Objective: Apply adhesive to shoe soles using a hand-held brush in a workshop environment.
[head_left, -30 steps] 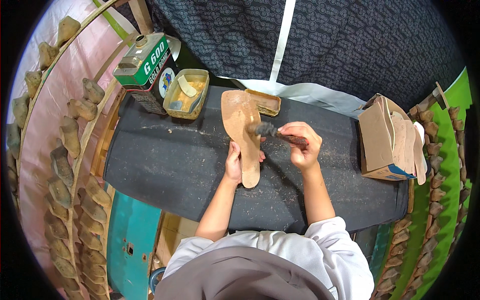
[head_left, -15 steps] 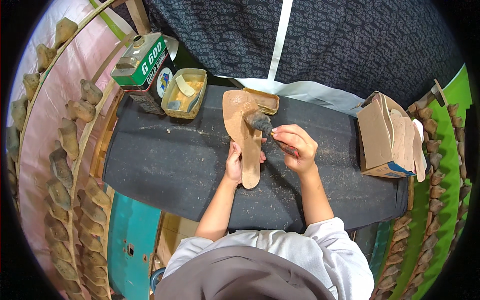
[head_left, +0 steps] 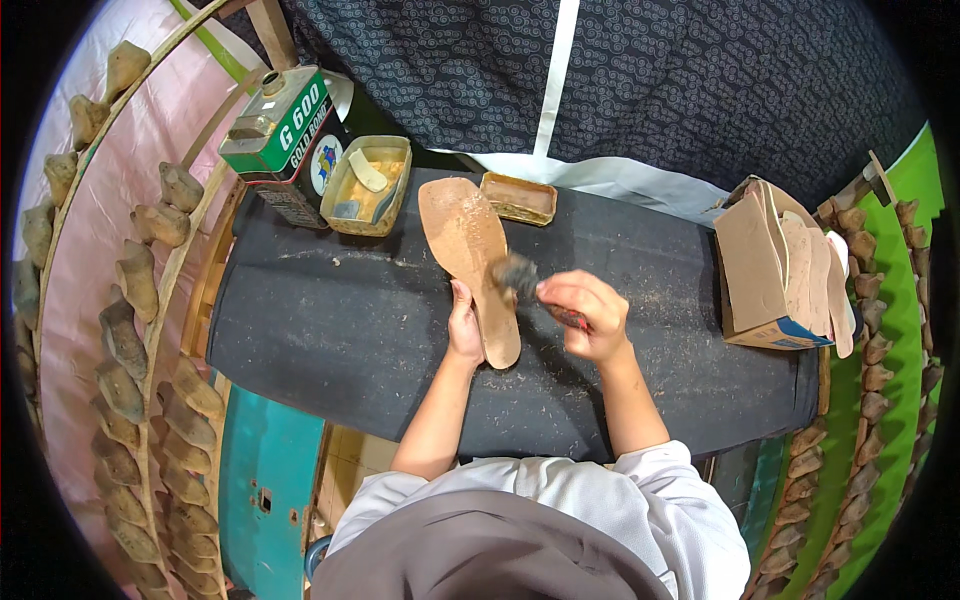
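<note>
A tan shoe insole [head_left: 464, 232] is held above the dark table, its wide end pointing away and a little to the left. My left hand [head_left: 464, 325] grips it near the narrow end, thumb along the edge and the other fingers hidden beneath. In my right hand [head_left: 590, 312] is a brush [head_left: 517, 274] with a dark, clumped head and a partly red handle, fingers closed round the handle. The blurred brush head is against the right edge of the insole, about its middle.
At the back left stand a green and black metal can [head_left: 285, 140] and a tub [head_left: 398, 205] with yellowish residue. A shallow tray [head_left: 537, 203] lies behind the insole. A cardboard box [head_left: 752, 275] of insoles stands right. Racks of shoe lasts [head_left: 137, 275] flank the table.
The insole's wide end has swung left, uncovering the shallow tray. The brush has moved nearer to me along the insole, from its upper part to its middle.
</note>
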`<state>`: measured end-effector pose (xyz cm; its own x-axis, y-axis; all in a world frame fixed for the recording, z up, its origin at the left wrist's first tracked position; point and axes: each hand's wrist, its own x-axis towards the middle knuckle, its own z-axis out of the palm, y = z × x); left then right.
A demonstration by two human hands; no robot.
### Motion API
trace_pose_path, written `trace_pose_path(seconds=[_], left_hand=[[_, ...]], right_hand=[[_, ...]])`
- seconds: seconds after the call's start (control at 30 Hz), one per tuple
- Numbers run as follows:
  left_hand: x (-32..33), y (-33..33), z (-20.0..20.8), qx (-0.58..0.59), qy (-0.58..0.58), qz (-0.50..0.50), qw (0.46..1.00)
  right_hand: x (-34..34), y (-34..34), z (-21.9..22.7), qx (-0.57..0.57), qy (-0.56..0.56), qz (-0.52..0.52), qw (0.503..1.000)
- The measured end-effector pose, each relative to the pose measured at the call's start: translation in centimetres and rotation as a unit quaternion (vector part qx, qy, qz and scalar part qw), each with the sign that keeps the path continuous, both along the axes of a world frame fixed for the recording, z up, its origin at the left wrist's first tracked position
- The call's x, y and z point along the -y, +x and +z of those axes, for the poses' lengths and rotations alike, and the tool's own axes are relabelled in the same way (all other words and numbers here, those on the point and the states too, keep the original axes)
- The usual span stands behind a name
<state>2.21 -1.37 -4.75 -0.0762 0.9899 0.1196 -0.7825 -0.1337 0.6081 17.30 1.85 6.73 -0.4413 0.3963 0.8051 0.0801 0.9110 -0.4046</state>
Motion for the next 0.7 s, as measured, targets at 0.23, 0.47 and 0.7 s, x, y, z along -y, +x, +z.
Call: trace_pose_path(seconds=[0.23, 0.47, 0.7], left_hand=[[0.4, -0.5, -0.7, 0.012, -0.006, 0.01, 1.0], [0.4, 0.7, 2.1, 0.049, -0.094, 0.077, 0.991], [0.7, -0.4, 0.0, 0.081, -0.041, 0.001, 0.996]], right_hand=[[0.0, -0.1, -0.2, -0.038, -0.018, -0.019, 0.999], [0.2, 0.9, -0.4, -0.006, -0.075, 0.005, 0.997], [-0.4, 0.0, -0.6, -0.056, -0.008, -0.053, 0.997]])
